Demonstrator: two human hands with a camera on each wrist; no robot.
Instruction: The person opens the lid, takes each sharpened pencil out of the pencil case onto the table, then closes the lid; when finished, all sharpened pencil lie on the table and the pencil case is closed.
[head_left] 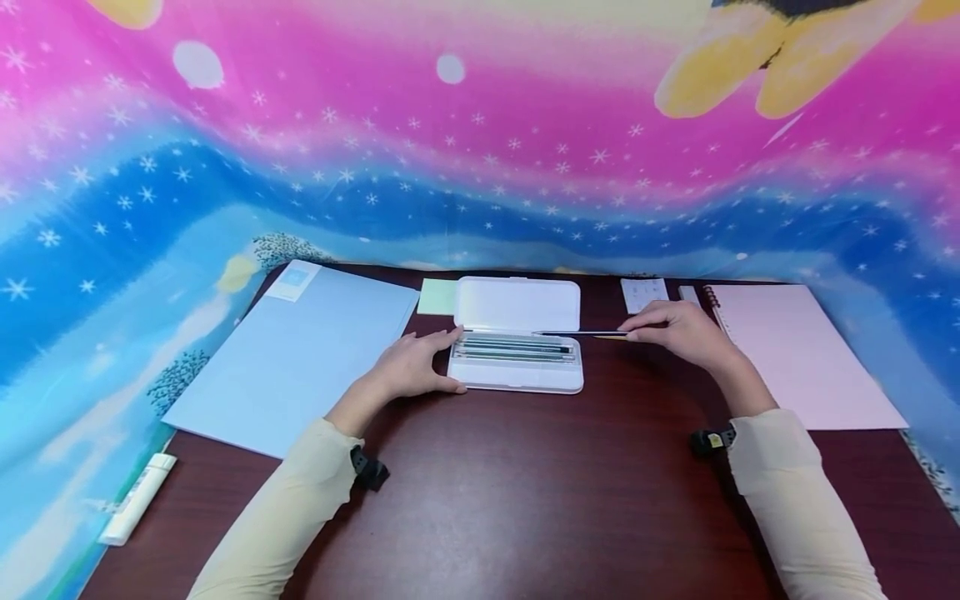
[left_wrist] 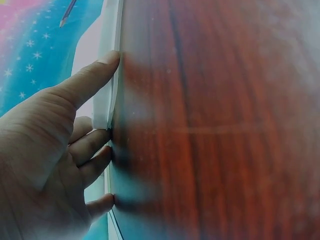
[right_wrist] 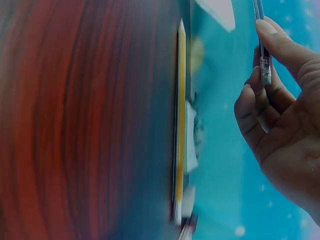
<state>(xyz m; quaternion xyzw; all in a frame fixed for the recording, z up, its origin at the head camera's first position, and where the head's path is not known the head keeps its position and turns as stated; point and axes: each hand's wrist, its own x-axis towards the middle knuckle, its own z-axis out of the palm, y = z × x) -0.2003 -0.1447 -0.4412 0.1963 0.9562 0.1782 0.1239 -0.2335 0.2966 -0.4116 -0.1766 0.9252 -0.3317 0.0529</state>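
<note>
A white pencil case (head_left: 517, 379) lies open on the dark wooden table, its lid (head_left: 517, 305) tipped back and several pencils (head_left: 513, 348) lying lengthwise inside. My left hand (head_left: 408, 364) grips the case's left end, with the thumb along the front edge. In the left wrist view that thumb presses the case's wall (left_wrist: 104, 105). My right hand (head_left: 675, 332) pinches a dark pencil (right_wrist: 265, 72) near its eraser end. This pencil points left over the case's hinge side. A yellow pencil (right_wrist: 181, 120) lies on the table below the right hand.
A light blue folder (head_left: 292, 358) lies at left and a pink spiral notebook (head_left: 817, 358) at right. Green sticky notes (head_left: 437, 297), a white paper (head_left: 643, 293) and an eraser-like block (head_left: 687, 293) sit along the back. A white tube (head_left: 138, 500) is at the left edge.
</note>
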